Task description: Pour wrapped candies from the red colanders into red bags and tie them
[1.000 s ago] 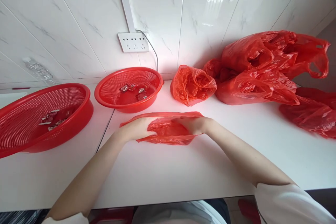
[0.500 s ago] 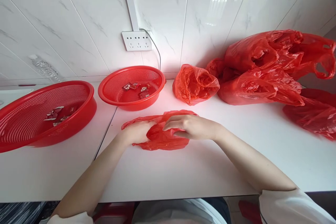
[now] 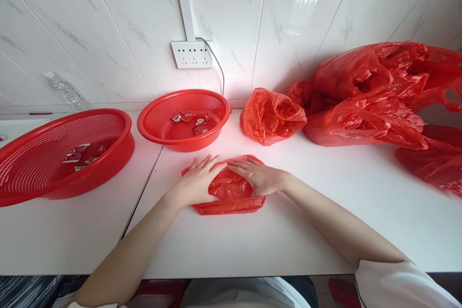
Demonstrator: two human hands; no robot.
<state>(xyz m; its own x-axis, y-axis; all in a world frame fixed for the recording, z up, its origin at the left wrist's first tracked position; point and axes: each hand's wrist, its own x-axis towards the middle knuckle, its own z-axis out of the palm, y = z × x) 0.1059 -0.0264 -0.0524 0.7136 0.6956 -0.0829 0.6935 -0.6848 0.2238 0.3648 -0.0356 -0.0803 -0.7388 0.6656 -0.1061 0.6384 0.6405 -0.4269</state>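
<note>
A red plastic bag (image 3: 231, 187) lies low and crumpled on the white table in front of me. My left hand (image 3: 198, 180) rests on its left side with the fingers spread, pointing toward the far edge. On the other side my right hand (image 3: 258, 175) lies over the bag, fingers stretched out to the left and thumb apart. Between the two hands the bag's middle shows. Whatever may be inside it is not visible.
Small red packets lie in a red plastic basket (image 3: 212, 141) behind the bag and in a larger red basket (image 3: 122, 142) at left. An upright red bag (image 3: 272, 118) and several fuller bags (image 3: 364, 115) stand by the wall. A socket panel (image 3: 192, 55) is above.
My left hand has come out from inside the bag's folds and now lies spread on top. My right hand has flattened out. The bag looks more compact and sits slightly nearer me.
</note>
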